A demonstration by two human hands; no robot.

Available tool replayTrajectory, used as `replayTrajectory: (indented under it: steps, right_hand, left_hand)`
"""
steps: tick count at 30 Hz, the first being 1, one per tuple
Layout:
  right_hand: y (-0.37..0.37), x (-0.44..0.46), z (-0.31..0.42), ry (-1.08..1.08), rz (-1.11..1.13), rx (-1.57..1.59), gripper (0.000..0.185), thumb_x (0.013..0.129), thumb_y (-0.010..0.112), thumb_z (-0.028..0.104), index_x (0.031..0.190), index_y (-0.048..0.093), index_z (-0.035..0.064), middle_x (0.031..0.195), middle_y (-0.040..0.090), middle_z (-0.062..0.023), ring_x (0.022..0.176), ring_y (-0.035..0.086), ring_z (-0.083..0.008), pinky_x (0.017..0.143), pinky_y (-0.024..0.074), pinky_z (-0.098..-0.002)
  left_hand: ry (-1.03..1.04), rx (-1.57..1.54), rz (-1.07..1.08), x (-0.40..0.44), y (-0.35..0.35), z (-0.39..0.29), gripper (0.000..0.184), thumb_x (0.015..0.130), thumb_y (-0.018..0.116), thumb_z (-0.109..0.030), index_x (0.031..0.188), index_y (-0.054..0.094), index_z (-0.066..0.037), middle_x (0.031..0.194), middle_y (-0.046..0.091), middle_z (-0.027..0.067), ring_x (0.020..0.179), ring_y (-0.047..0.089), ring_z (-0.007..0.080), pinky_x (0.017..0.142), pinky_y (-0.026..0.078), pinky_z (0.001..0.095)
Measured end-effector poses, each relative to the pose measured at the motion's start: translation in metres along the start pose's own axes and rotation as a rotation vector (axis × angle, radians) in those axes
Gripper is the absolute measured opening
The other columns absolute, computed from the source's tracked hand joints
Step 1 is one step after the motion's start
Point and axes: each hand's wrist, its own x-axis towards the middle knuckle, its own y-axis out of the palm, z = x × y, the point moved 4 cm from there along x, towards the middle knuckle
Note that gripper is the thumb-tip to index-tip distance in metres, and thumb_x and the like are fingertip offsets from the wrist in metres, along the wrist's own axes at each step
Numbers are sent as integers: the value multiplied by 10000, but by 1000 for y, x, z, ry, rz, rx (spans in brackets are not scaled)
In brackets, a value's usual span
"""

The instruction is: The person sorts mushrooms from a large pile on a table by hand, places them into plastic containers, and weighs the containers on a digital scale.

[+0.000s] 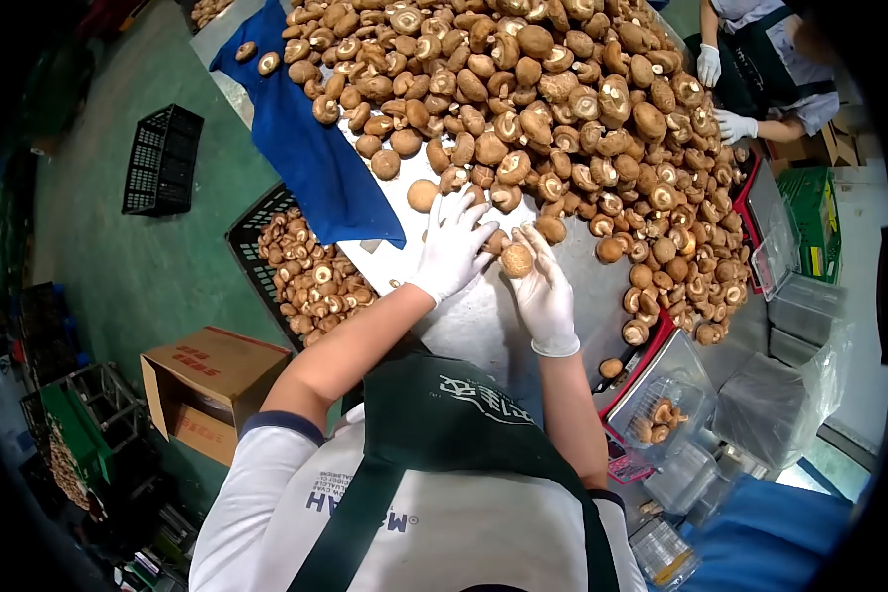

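Note:
A large heap of brown shiitake mushrooms (523,99) covers the far part of a metal table (483,340). My left hand (452,247), in a white glove, reaches to the near edge of the heap. Its fingers are spread and touch mushrooms there; what lies under the palm is hidden. Close beside it, my right hand (546,296), also gloved, is closed on a single shiitake mushroom (516,260) with its cap facing up. A pale round mushroom cap (422,195) sits just beyond my left hand.
A black crate (257,222) of mushrooms stands left of the table, beside a blue cloth (316,168). On the right are a clear plastic box (676,380) with a few mushrooms and stacked clear trays (770,395). A co-worker's gloved hand (735,126) rests by the far right edge.

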Motion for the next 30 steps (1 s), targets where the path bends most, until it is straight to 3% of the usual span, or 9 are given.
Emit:
replayTrajectory:
  steps: [3, 5, 9, 13, 17, 23, 24, 28, 30]
  right_hand:
    - [-6, -12, 14, -81, 63, -52, 643, 819, 450, 38, 1440, 328, -72, 1430, 424, -193, 1345, 422, -318, 1114, 363, -411]
    - [-1, -20, 20, -57, 35, 38, 584, 879, 437, 18, 1448, 327, -61, 1429, 429, -201, 1324, 445, -321, 1098, 395, -409]
    - [-31, -20, 9, 70, 20, 231, 415, 1024, 436, 153, 1388, 407, -43, 1335, 520, -201, 1206, 545, -310, 1027, 483, -385]
    - [-43, -22, -4, 98, -1, 130, 416, 1043, 455, 299, 1288, 504, -34, 1209, 608, -186, 1048, 627, -267, 885, 552, -338]
    - [-27, -33, -6, 135, -34, 71, 392, 1031, 472, 379, 1134, 588, 19, 1011, 653, -103, 835, 631, -187, 721, 559, -277]
    - [-45, -34, -8, 71, -186, -161, 407, 1026, 481, 403, 1160, 564, 28, 1021, 634, -103, 864, 594, -199, 744, 507, -296]
    - [-44, -35, -9, 19, -289, -200, 333, 1026, 501, 340, 1147, 582, 41, 1007, 626, -77, 864, 592, -190, 752, 498, -288]
    - [-31, -38, 1, -127, -327, -601, 385, 1007, 532, 253, 1307, 543, 11, 1129, 610, -64, 962, 596, -155, 836, 489, -290]
    - [-24, -37, 13, -213, -330, -790, 420, 1006, 528, 225, 1370, 509, 17, 1215, 596, -64, 1055, 572, -149, 905, 462, -296]
  left_hand:
    - [-40, -208, -103, -4, -25, -1, 455, 803, 716, -276, 1223, 611, -134, 1350, 522, 82, 1369, 376, 304, 1161, 184, 568]
    - [-67, -341, -172, -18, -35, 2, 508, 831, 724, -220, 1294, 561, -91, 1318, 556, 106, 1313, 457, 282, 1125, 315, 475]
    - [-486, -1200, -79, -66, -49, 16, 481, 917, 661, -126, 1364, 508, -32, 1228, 617, 122, 1087, 605, 158, 937, 488, 283]
    - [-792, -1484, -83, -133, -55, 54, 501, 938, 657, -252, 1356, 512, -17, 1104, 658, 56, 930, 617, 118, 841, 479, 259]
    - [-1083, -1753, -145, -203, -48, 83, 356, 997, 528, -432, 1139, 586, -110, 918, 656, 31, 688, 559, 50, 450, 370, 179]
    - [-1078, -1880, -185, -234, -59, 90, 363, 1011, 493, -433, 1111, 591, -99, 869, 667, 59, 750, 631, 127, 653, 497, 242]
    - [-1042, -1839, -169, -243, -55, 99, 399, 1006, 505, -431, 1211, 577, -96, 946, 674, 83, 788, 643, 122, 737, 498, 250]
    - [-1082, -1094, -259, -263, -57, 116, 631, 941, 636, -370, 1449, 423, -62, 1374, 521, 169, 1214, 548, 260, 1047, 401, 355]
    - [-973, -718, -262, -264, -67, 119, 637, 903, 669, -292, 1435, 432, -34, 1413, 484, 191, 1308, 466, 305, 1097, 354, 368]
